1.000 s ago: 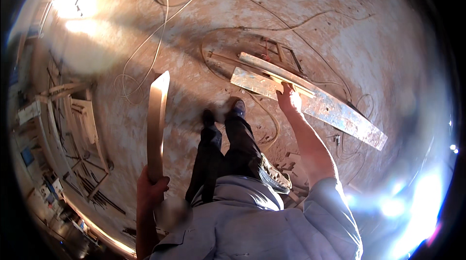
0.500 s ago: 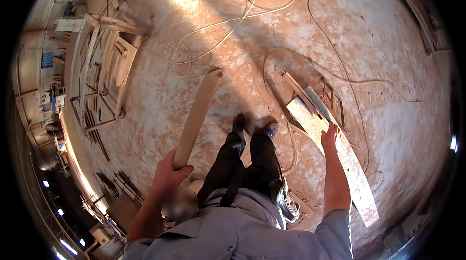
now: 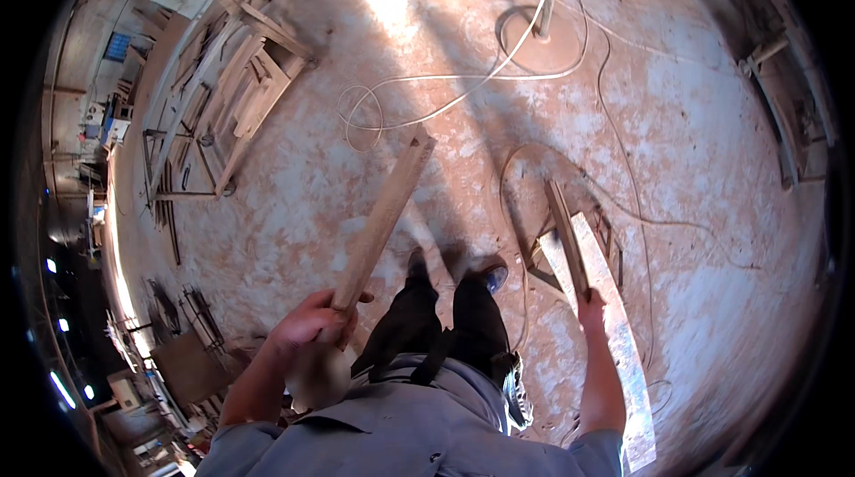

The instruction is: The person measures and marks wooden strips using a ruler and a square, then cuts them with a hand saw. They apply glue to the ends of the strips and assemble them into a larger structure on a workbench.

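Note:
My left hand (image 3: 312,321) is closed round the near end of a long wooden board (image 3: 385,214), which slants away from me and up to the right. In my right hand (image 3: 590,308) is the near end of a narrow wooden strip (image 3: 566,236), its far end pointing ahead. Beneath that strip lies a long, pale, stained plank (image 3: 614,326), resting across a low metal frame (image 3: 610,241). My fingers on the strip are small in the picture and partly hidden.
A pale cable (image 3: 445,78) loops over the dusty floor near a round-based post (image 3: 541,36). Another cable (image 3: 637,183) runs past the plank. Wooden frames and offcuts (image 3: 227,103) stand at the left. A dark wooden structure (image 3: 779,103) is at the far right.
My right hand has drawn the narrow strip nearer and now grips its end. The board in my left hand has turned slightly, and the view has shifted.

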Demonstrator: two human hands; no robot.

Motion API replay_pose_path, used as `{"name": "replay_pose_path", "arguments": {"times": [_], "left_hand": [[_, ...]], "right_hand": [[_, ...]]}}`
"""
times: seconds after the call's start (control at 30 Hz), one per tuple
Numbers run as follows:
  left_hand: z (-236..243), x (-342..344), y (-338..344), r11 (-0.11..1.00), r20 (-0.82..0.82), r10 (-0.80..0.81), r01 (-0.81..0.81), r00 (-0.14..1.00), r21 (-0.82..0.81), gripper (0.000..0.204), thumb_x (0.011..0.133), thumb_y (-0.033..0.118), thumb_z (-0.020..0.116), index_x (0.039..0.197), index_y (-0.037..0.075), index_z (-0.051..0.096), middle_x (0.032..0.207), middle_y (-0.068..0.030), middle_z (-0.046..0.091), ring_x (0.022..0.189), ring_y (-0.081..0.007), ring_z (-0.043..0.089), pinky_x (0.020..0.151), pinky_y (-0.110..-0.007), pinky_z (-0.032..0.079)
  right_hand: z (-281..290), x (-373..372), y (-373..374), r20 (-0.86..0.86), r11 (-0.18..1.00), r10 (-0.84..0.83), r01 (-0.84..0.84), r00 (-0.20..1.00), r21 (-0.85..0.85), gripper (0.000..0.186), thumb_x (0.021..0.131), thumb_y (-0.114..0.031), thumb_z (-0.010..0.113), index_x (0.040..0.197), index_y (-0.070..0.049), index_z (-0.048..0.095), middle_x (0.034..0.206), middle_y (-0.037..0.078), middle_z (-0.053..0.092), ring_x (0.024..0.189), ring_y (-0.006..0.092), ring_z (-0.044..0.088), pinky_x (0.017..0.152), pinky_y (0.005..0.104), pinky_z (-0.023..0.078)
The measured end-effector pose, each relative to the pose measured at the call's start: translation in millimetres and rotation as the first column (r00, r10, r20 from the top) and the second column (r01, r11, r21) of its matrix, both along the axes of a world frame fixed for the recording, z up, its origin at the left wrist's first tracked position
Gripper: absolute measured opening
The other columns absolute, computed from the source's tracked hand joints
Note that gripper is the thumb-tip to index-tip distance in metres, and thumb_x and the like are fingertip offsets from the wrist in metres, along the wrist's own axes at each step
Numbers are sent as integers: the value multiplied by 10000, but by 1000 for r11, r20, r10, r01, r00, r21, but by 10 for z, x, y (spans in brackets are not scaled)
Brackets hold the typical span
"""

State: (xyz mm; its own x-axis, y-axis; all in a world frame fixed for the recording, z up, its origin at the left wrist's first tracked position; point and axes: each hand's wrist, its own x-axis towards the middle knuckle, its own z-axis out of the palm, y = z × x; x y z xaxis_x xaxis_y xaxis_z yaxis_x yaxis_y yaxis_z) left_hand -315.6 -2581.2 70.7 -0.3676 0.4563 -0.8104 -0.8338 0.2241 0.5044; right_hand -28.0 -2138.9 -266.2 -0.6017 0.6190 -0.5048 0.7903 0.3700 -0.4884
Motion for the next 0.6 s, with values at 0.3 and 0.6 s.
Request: {"name": "replay_pose_path", "arguments": {"times": [0.3, 0.6], "left_hand": [[129, -149, -536, 951, 11, 162, -159, 987, 264, 566, 757, 185, 663, 1239, -64, 500, 680, -110, 553, 499, -199, 549, 443, -321, 458], [-116, -389, -2070, 879, -84, 276, -216, 957, 424, 500, 815, 133, 648, 1280, -8, 527, 751, -55, 577, 621, -148, 580, 541, -293, 497]], "right_hand": [[396, 284, -903, -32, 975, -183, 178, 983, -132, 277, 834, -216, 613, 904, 52, 623, 672, 107, 613, 600, 168, 583, 553, 329, 474], [1356, -774, -1945, -78, 973, 224, -219, 972, 69, 360, 798, -271, 680, 965, 46, 650, 767, 191, 660, 715, 259, 652, 682, 386, 510]]}}
